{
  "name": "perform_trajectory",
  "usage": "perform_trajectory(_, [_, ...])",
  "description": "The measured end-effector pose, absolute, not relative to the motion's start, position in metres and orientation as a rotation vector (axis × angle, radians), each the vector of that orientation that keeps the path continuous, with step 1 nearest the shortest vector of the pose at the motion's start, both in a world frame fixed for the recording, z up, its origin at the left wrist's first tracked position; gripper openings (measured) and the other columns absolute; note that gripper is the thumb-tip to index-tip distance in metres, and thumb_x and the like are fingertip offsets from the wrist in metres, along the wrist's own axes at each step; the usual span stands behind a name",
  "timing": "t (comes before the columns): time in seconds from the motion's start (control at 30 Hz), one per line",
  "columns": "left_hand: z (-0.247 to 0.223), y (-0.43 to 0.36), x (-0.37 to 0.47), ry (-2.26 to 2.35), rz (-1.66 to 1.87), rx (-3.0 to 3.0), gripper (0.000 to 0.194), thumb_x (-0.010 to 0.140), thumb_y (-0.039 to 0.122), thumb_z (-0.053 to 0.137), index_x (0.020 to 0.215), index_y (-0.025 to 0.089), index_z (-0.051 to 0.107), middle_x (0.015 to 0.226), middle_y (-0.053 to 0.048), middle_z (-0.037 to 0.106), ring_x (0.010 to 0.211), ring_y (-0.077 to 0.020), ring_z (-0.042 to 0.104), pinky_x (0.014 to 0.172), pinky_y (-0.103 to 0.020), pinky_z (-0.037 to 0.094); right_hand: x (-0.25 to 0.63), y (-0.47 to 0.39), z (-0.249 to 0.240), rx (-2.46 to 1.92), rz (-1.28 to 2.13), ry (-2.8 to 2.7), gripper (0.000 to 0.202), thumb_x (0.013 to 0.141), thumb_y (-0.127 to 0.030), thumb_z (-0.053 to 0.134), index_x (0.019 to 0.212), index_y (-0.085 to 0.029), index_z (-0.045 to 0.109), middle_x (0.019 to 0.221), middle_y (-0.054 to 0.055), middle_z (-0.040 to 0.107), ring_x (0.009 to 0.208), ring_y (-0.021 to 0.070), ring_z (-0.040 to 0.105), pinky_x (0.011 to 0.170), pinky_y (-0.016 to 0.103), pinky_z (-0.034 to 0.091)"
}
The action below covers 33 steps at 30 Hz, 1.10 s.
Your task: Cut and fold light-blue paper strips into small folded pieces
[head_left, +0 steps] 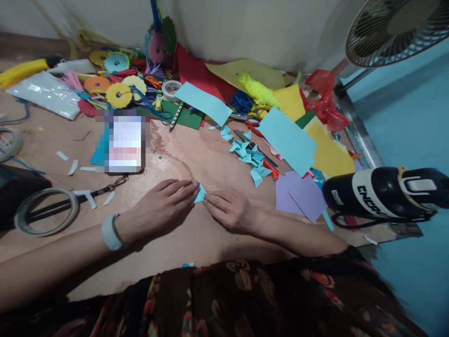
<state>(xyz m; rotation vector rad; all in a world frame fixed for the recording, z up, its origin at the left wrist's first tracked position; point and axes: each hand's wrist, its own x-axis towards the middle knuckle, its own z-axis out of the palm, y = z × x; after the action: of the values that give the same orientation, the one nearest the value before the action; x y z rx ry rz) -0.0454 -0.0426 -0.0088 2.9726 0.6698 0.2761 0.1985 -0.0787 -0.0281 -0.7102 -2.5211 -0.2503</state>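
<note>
A small folded piece of light blue paper [199, 194] lies on the table between my hands. My left hand [163, 201], with a grey band at the wrist, has its fingertips pressed on the paper's left side. From the other side, my right hand [231, 209] pinches the paper's right corner with curled fingers. Both hands rest low on the tabletop. Up and to the right lies a pile of small folded light blue paper pieces [245, 152], with a dark cutter [242, 135] among them.
Light blue sheets [289, 140], purple paper [300, 194] and a black bottle [379, 193] lie to the right. A phone with a blurred screen [125, 145] and a tape roll [47, 213] are on the left. Colourful paper flowers [119, 95] and a fan [400, 32] stand farther back.
</note>
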Motion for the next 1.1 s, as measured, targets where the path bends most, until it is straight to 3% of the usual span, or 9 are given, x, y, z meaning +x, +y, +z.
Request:
perform_trajectory(0.5, [-0.008,-0.0385,-0.0432,0.597,0.343,3.04,0.033,0.099,0.017,0.044,0.127,0.01,0.06,0.133,-0.012,0.065,0.12,-0.0278,0.061,0.096,-0.043,0.049,0.1946,-0.077,-0.0238,-0.668,-0.299,-2.473,0.017,0.093,-0.009,0.054,0.092,-0.01,0.07,0.094,0.008,0.074,0.085,0.0175,0.063,0.064,0.031,0.043])
perform_trajectory(1.1, [-0.0068,-0.0397,-0.0443,0.613,0.288,3.065,0.033,0.099,0.016,0.044,0.128,0.009,0.059,0.135,-0.011,0.063,0.122,-0.0276,0.059,0.097,-0.042,0.049,0.1919,-0.0764,-0.024,-0.686,-0.287,-2.501,0.022,0.096,-0.01,0.05,0.09,-0.011,0.071,0.089,0.007,0.073,0.081,0.0163,0.061,0.065,0.032,0.04])
